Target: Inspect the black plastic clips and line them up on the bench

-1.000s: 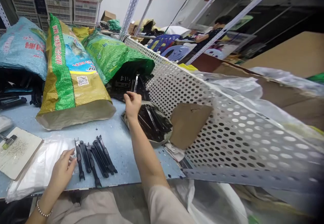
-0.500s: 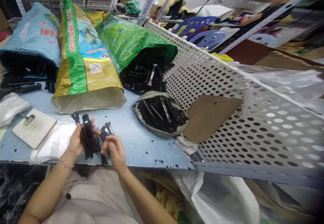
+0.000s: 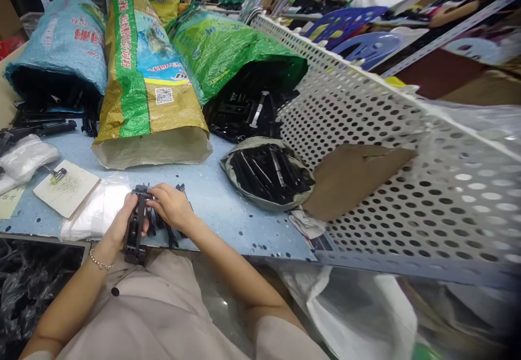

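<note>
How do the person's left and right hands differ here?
The left hand grips the black hardware along its length; the right hand has its fingers at the far end. The left wrist wears a bracelet; the right wrist is bare. Both touch that hardware.

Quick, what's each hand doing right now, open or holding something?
Left hand: closed, holding a black part.
Right hand: fingers bent at that part's upper end; whether they grip it cannot be told.
</note>
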Motion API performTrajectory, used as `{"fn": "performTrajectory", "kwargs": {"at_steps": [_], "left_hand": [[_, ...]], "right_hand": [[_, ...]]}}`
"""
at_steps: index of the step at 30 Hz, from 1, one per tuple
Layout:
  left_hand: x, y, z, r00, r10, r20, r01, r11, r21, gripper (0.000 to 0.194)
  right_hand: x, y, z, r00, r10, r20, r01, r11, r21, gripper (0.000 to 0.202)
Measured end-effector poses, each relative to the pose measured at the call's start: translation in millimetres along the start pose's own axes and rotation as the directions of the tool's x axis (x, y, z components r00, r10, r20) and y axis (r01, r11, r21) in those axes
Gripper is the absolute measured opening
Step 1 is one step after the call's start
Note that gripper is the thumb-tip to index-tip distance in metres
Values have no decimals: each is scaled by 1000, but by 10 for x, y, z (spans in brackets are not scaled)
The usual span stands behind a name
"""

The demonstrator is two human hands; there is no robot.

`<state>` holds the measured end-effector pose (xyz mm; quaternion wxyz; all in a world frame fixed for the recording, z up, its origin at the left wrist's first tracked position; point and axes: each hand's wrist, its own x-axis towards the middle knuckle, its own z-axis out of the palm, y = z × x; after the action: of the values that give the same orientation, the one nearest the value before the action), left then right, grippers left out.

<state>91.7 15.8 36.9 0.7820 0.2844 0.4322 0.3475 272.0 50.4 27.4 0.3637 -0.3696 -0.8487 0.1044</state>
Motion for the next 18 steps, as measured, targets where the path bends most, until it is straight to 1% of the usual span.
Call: {"fn": "performTrajectory", "kwargs": {"at_steps": [2,3,5,7,8,9,10,13,14,15,16,18], "left_hand": [[-22,20,27,999,29,-28,-26,996,84,60],[-20,27,48,997,62,-41,-57,992,112,57],[5,36,87,986,150,-73,-138,979,148,53],[49,46,100,968,223,-118,-202,965,167,51],[74,54,94,963,230,-141,-208,965,158,52],[98,64,80,959,227,-166,-207,969,133,53],[121,75,61,956,220,-192,-205,974,95,54],[167,107,8,956,177,-234,-184,983,-8,57],[172,111,3,957,168,-235,-179,984,-23,57],[170,110,7,959,163,-232,-173,985,-24,57],[162,104,19,959,169,-229,-176,984,-10,57],[131,85,62,945,238,-222,-230,971,60,54]], "right_hand": [[29,23,-5,998,-12,55,15,999,-45,44],[39,29,3,997,23,69,-21,999,-35,47],[42,23,26,982,172,83,-177,983,54,51],[9,-17,39,928,344,140,-367,911,190,53],[-24,-53,39,901,390,190,-428,871,240,53],[-68,-99,36,888,392,239,-449,853,267,53],[-122,-155,32,893,355,277,-427,862,271,52],[-319,-356,56,942,152,301,-228,945,235,45],[-386,-421,82,949,113,294,-186,955,232,42],[-448,-479,114,951,103,290,-178,954,243,39],[-505,-527,150,949,118,291,-199,943,266,37],[-595,-590,215,932,195,307,-298,893,336,35]]}}
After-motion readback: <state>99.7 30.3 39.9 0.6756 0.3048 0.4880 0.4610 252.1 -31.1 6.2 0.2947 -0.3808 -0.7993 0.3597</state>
